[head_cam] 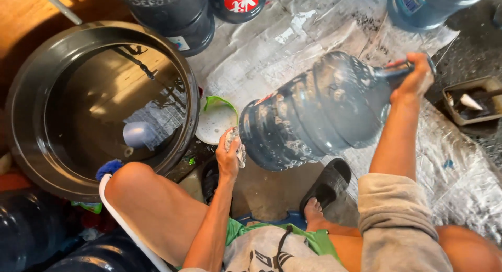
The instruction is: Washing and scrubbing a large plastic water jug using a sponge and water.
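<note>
A large blue water jug [319, 112], wet and streaked with suds, lies tilted on its side above the floor. My right hand [415, 76] grips the jug's neck at the upper right. Against the jug's base, my left hand [229, 154] holds a small whitish scrubbing cloth [236, 145]. My bare knees and a black sandal [327, 185] sit below the jug.
A wide dark basin [31, 94] holding water and a small floating cup [138, 134] stands at the left. A white bowl with a green rim [215, 123] lies beside it. More blue jugs [175, 15] stand at the top and bottom left. A small tray [473, 102] sits at right.
</note>
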